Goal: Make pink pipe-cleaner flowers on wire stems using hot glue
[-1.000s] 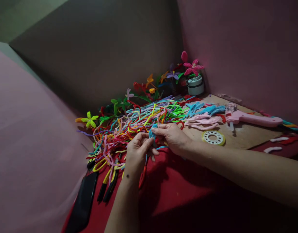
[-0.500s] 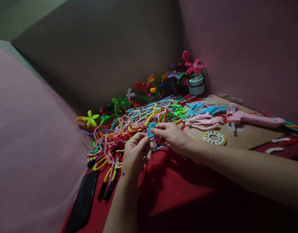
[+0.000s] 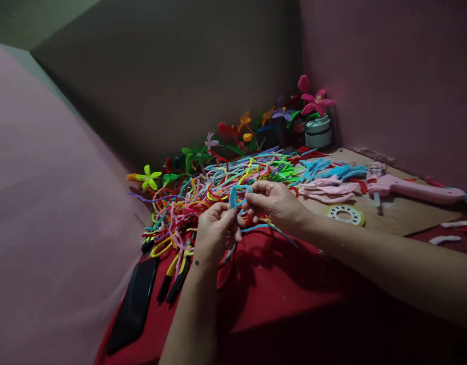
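So the fuzzy light-blue pipe cleaner point(image 3: 233, 197) was bunched up between both hands a moment ago, and now a bit of it arches across from the left hand point(image 3: 214, 228) to the right hand point(image 3: 277, 203). Left's pinching the folded part, right's got finger and thumb closed on the strand. It's up in front of the messy multicolored pipe-cleaner heap point(image 3: 180, 203), so the folded bit's way easier to see now.
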A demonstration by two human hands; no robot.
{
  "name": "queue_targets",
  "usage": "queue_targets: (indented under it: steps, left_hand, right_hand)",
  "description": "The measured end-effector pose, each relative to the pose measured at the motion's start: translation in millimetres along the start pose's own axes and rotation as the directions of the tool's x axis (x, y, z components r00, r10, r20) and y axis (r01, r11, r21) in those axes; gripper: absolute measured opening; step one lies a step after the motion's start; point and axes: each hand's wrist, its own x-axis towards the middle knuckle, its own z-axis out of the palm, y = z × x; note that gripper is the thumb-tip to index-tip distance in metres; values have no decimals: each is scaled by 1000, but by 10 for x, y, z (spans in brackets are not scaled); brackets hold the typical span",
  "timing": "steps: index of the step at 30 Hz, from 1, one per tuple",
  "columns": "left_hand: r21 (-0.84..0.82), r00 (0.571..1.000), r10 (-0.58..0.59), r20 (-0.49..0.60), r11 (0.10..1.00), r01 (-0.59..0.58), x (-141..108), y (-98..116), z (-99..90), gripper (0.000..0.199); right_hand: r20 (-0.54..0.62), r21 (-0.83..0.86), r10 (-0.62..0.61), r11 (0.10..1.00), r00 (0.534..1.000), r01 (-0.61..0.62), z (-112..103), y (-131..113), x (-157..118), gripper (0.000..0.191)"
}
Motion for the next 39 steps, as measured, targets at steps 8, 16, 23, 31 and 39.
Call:
queue_targets:
  steps: [8, 16, 23, 31, 39]
  left_hand:
    - [88, 998, 57, -11, 995, -56, -17, -18, 84, 13]
    - [247, 969, 209, -128, 953, -173, -20, -81, 138, 7]
    - [348, 943, 314, -110, 901, -259, -24, -137, 153, 14]
    - [116, 968, 243, 67, 961, -249, -59, -73, 169, 13]
    - [236, 966, 253, 55, 937, -258, -29, -88, 120, 14]
  right_hand:
    - [22, -255, -168, 952, 986, 168, 1, 50, -3, 10]
    - [68, -658, -363, 684, 929, 315, -23, 81, -44, 10]
    - [38, -651, -350, 702, 936, 289, -14, 92, -55, 8]
    - [17, -346, -132, 929, 991, 130, -72, 111, 34, 15]
    - [-34, -248, -133, 961, 991, 120, -44, -55, 28, 21]
